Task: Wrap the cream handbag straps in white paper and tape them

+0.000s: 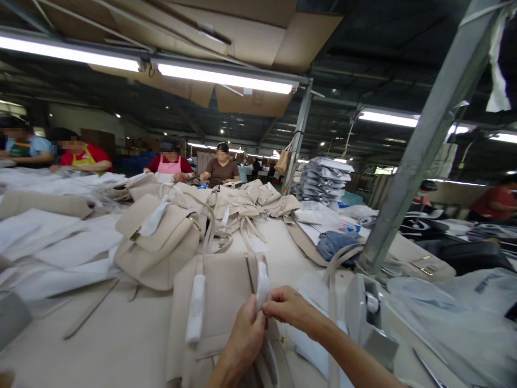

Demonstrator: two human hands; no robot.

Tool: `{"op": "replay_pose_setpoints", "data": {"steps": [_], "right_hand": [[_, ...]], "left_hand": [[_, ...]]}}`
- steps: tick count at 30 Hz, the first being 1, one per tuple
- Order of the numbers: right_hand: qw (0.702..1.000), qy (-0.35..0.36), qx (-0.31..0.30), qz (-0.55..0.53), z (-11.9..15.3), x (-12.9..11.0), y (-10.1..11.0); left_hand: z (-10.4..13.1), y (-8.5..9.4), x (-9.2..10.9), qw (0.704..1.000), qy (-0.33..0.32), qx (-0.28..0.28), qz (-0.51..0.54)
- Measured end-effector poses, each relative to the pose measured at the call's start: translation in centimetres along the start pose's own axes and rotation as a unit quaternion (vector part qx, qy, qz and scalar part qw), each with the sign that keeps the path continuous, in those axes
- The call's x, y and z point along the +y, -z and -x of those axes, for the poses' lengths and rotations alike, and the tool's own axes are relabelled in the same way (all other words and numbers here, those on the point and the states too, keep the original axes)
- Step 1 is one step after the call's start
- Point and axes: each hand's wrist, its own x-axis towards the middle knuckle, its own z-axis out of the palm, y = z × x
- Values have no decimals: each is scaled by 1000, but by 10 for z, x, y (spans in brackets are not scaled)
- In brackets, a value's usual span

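Observation:
A cream handbag (226,302) lies on the table right in front of me. White wrapping (263,277) covers part of its right strap, and a second white wrap (196,310) covers the left strap. My left hand (246,328) is closed around the lower end of the right-hand wrapping. Close against it, my right hand (288,307) pinches the same wrapping at its lower edge. The fingertips of both hands nearly meet, so the exact spot they grip is partly hidden. A gold zip runs along the bag just left of the wrapping.
Another cream bag (157,242) stands at left, before a heap of bags (254,199). A grey tape dispenser (365,318) and scissors (428,366) lie at right. A metal post (420,151) rises beyond them. Several co-workers sit across the table; plastic bags (325,180) are stacked behind.

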Motion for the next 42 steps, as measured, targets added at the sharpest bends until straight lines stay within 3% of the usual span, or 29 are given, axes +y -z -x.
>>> {"op": "replay_pose_setpoints", "data": {"steps": [6, 14, 21, 31, 36, 42], "right_hand": [[998, -13, 54, 31, 2, 3, 1], [997, -18, -45, -62, 8, 9, 9], [996, -16, 28, -84, -1, 15, -8], [987, 32, 155, 13, -6, 16, -12], [993, 18, 109, -30, -7, 18, -18], [982, -88, 60, -156, -1, 16, -22]], "left_hand": [[4, 0, 6, 998, 42, -30, 46], [4, -1, 1, 992, 90, 11, 83], [3, 3, 3, 980, 124, -11, 156], [3, 4, 2, 988, 114, 8, 100], [2, 4, 4, 988, 116, 14, 106], [4, 8, 11, 987, 116, -3, 108]]}}
